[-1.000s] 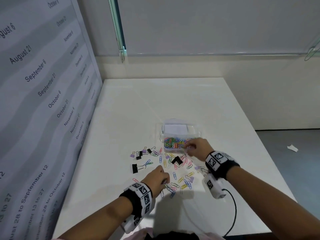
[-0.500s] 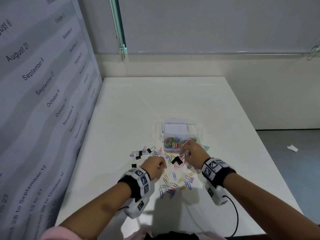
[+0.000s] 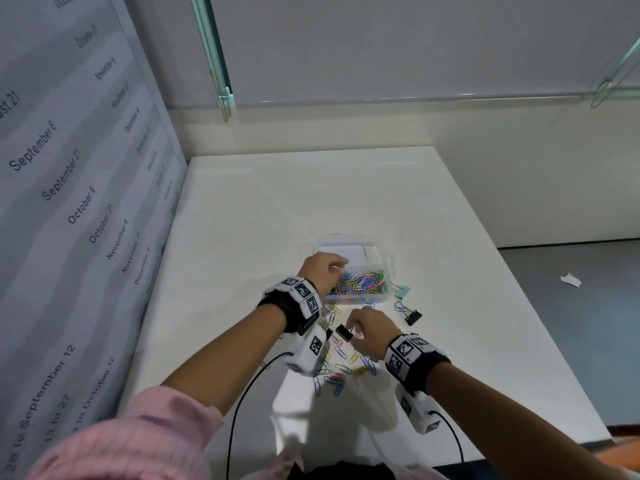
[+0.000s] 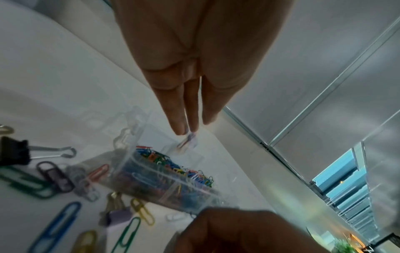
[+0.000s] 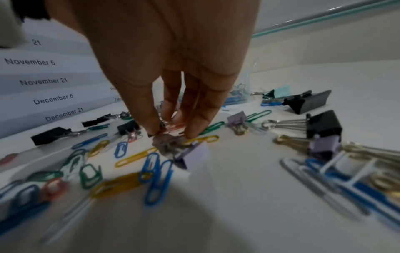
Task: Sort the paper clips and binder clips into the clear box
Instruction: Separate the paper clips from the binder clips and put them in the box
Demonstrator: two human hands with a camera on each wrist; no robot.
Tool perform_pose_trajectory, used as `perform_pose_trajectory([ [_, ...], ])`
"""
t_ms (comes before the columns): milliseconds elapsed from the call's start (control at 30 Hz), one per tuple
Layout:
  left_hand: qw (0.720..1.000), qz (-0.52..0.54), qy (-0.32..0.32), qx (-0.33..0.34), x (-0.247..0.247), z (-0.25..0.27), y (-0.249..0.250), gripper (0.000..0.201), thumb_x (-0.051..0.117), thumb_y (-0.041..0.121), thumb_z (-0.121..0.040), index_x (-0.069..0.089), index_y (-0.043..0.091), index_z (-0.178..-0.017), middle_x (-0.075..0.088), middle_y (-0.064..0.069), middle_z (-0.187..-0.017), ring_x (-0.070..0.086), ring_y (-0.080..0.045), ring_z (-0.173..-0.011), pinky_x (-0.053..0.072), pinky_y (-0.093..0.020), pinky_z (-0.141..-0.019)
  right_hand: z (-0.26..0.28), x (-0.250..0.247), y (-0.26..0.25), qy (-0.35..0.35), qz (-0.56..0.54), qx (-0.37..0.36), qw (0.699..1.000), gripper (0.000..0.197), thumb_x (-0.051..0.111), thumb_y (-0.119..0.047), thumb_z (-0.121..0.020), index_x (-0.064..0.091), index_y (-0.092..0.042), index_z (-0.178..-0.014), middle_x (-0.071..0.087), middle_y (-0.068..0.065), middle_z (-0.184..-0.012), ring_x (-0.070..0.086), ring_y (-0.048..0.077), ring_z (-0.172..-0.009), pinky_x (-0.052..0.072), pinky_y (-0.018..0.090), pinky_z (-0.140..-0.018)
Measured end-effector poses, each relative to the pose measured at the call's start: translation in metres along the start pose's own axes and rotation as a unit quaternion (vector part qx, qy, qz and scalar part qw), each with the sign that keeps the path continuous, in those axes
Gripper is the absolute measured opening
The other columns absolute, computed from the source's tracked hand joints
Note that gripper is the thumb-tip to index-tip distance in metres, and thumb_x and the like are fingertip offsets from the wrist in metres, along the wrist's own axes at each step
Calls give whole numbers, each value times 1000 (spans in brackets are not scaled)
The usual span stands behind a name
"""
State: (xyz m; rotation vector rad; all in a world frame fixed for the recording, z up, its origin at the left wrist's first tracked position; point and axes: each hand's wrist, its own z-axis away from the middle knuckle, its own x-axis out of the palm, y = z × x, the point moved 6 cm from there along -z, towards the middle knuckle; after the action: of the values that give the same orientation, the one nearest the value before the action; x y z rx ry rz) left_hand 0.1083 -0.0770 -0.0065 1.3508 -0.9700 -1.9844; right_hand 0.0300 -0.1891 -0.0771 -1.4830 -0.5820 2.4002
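The clear box [image 3: 356, 300] stands mid-table, its near compartment full of coloured paper clips [image 3: 363, 282]; the left wrist view shows the box [image 4: 151, 188] from the side. My left hand [image 3: 341, 268] hovers over its left part, fingers pointing down and pinching a small blurred lilac clip [image 4: 188, 140]. My right hand [image 3: 351, 327] is low over the scattered clips [image 3: 339, 368] in front of the box. In the right wrist view its fingertips [image 5: 155, 130] pinch the wire handles of a lilac binder clip [image 5: 194, 154]. A black binder clip [image 3: 344, 332] lies just left of them.
Loose paper clips and binder clips litter the white table [image 3: 277, 202] between box and front edge. Another black binder clip [image 3: 414, 317] and a mint one [image 3: 401, 291] lie right of the box. A calendar panel [image 3: 86, 202] walls the left side. Cables trail from both wrists.
My left hand rose from the scattered clips to above the box with a clip. My right hand came back from the box to the scatter and took hold of a lilac binder clip.
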Motion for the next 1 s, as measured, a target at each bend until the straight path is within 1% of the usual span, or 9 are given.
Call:
perform_pose_trajectory([
  [100,999,-26,-16,10,4,8,-10,32,46,3,-93,61,8,-121,61,-10,-128,57,-22,-118,39,-20,-97,0,-5,2,16,-27,-10,999,31,62,-21,-76,55,-19,-106,46,-3,-89,45,14,-77,35,24,-71],
  [233,997,-55,-6,45,5,26,-19,32,44,-4,-89,66,7,-110,62,-10,-115,58,-18,-102,42,-19,-87,-3,4,-2,-20,4,-42,999,42,63,-20,-78,53,-25,-118,41,-3,-92,42,13,-84,35,24,-77],
  [300,993,-105,-28,40,9,33,-30,30,47,-3,-88,66,7,-108,61,-9,-107,54,-15,-93,42,-21,-82,-4,7,-4,-17,4,-49,999,39,63,-19,-77,55,-23,-114,41,-2,-91,42,14,-83,34,24,-75],
  [433,976,-198,-90,35,19,40,-58,32,54,2,-84,64,10,-114,54,-14,-116,55,-29,-108,44,-35,-95,-2,4,-8,7,-12,-47,999,33,68,-24,-72,54,-18,-102,41,-4,-92,44,14,-81,36,24,-72],
  [567,949,-267,-159,60,39,48,-66,42,61,9,-82,56,12,-124,48,-14,-122,46,-28,-115,39,-35,-99,2,-20,4,65,-101,-18,993,27,67,-20,-71,46,-22,-87,47,-6,-82,49,14,-66,37,20,-56],
  [633,943,-279,-171,67,48,50,-67,42,61,10,-83,54,11,-124,47,-14,-122,45,-28,-116,39,-34,-99,4,-34,18,89,-115,10,989,28,67,-19,-71,43,-22,-86,48,-10,-75,51,16,-65,34,19,-51],
  [733,941,-290,-163,67,53,50,-71,36,58,10,-87,54,10,-122,47,-13,-123,46,-28,-116,41,-35,-100,8,-50,42,107,-83,65,989,33,69,-18,-68,44,-21,-89,52,-4,-78,51,18,-72,34,24,-56],
  [833,941,-297,-147,75,51,50,-72,28,56,14,-89,54,10,-117,50,-12,-120,49,-28,-112,41,-35,-96,9,-53,57,85,-22,96,991,36,72,-19,-64,48,-21,-91,52,0,-87,50,20,-79,39,27,-65],
  [1000,957,-258,-110,74,41,55,-74,27,54,27,-91,56,8,-110,59,-11,-110,54,-24,-99,40,-29,-82,10,-44,47,96,19,61,993,38,69,-22,-69,54,-15,-103,52,6,-106,50,23,-102,46,32,-82],
])
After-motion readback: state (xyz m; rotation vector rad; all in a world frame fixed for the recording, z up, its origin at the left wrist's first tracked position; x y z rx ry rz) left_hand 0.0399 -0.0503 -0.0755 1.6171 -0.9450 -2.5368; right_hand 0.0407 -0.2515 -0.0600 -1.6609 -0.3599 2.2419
